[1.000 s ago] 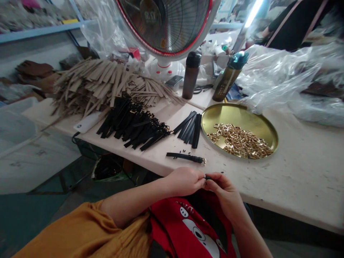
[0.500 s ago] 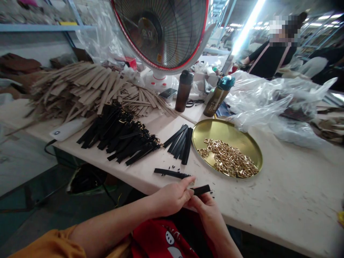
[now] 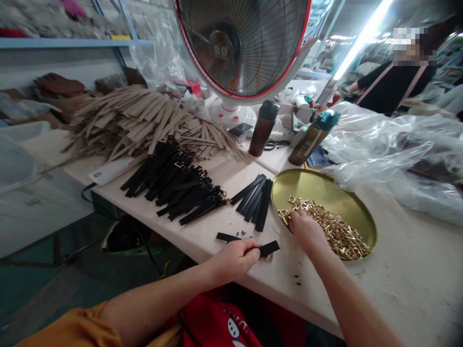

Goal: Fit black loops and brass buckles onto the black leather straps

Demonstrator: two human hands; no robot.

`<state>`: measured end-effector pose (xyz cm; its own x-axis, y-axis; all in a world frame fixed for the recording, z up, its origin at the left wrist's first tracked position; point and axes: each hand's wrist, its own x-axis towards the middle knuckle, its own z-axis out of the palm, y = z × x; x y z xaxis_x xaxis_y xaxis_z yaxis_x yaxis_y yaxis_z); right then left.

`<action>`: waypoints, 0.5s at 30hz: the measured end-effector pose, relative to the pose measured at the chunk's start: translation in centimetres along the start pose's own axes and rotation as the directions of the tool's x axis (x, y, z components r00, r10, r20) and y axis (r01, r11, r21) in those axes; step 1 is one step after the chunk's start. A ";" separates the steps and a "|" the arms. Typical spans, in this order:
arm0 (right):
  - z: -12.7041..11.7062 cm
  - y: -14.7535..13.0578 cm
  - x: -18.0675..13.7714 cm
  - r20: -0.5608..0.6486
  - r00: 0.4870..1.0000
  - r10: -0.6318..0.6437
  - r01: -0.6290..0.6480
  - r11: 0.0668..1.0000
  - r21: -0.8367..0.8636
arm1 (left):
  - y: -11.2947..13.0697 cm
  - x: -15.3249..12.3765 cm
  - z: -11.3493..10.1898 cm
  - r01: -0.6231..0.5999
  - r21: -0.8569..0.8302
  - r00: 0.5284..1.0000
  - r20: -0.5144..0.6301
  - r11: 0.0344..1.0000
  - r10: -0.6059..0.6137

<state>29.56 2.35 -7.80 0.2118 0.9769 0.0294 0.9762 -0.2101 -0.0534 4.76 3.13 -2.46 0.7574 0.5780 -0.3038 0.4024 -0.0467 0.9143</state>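
Observation:
My left hand (image 3: 240,258) is closed around a black strap (image 3: 270,247), whose end sticks out to the right past the thumb. A bit of gold metal shows just under that end. Another black strap (image 3: 226,236) lies on the table behind this hand. Inside the round gold tray (image 3: 321,179), my right hand (image 3: 307,231) reaches to the left side of a heap of small gold buckles (image 3: 336,226). Its fingers are pinched together among the buckles, and the fingertips are partly hidden. Several flat black straps (image 3: 255,200) lie fanned out left of the tray.
A pile of black straps with gold buckles (image 3: 173,183) lies at the left, before a heap of beige strips (image 3: 133,120). A fan (image 3: 242,48), two bottles (image 3: 264,127), a phone (image 3: 240,130) and clear plastic sheeting (image 3: 390,144) stand or lie behind. A person (image 3: 394,86) is at the back right.
My right hand has left the strap and moved right and forward into the tray. My left hand keeps hold of the strap. The view has turned slightly left.

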 end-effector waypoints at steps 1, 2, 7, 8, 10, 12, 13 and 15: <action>0.0 0.0 -0.1 0.000 1.000 0.008 -0.008 1.000 -0.007 | 0.0 -0.1 0.1 -0.005 0.011 1.000 0.002 1.000 0.005; -0.1 0.1 -0.2 -0.003 1.000 0.018 -0.018 1.000 -0.012 | 0.0 -0.1 0.2 -0.012 0.021 1.000 0.005 1.000 0.012; -1.7 -0.6 -2.4 -0.076 0.995 0.062 -0.057 0.996 0.068 | 0.0 -0.8 0.7 -0.069 -0.012 0.996 -0.064 0.998 0.068; -2.2 -1.5 -3.2 -0.110 0.991 0.081 -0.066 0.989 0.132 | 0.0 -1.0 0.7 -0.076 -0.048 0.992 -0.101 0.996 0.071; -2.9 -3.9 -5.3 -0.120 0.972 0.200 -0.101 0.825 0.555 | 0.1 -1.6 0.7 -0.079 -0.135 0.987 -0.152 0.988 0.058; -3.1 -6.6 -7.5 -0.037 0.967 0.252 -0.114 0.557 0.823 | 0.2 -2.2 0.7 -0.087 -0.207 0.985 -0.167 0.974 0.052; -2.9 -7.9 -8.5 -0.008 0.960 0.278 -0.135 0.491 0.861 | 0.2 -2.4 0.8 -0.091 -0.226 0.982 -0.182 0.970 0.050; -1.9 -9.7 -10.0 0.026 0.952 0.305 -0.162 0.430 0.888 | 0.1 -2.8 1.0 -0.030 -0.186 0.981 -0.196 0.982 -0.007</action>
<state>18.07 -5.42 -5.72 0.4982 0.8669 -0.0147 0.3441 -0.2133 -0.9144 3.19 0.71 -1.74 0.6391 0.7268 -0.2519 0.2770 0.0881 0.9568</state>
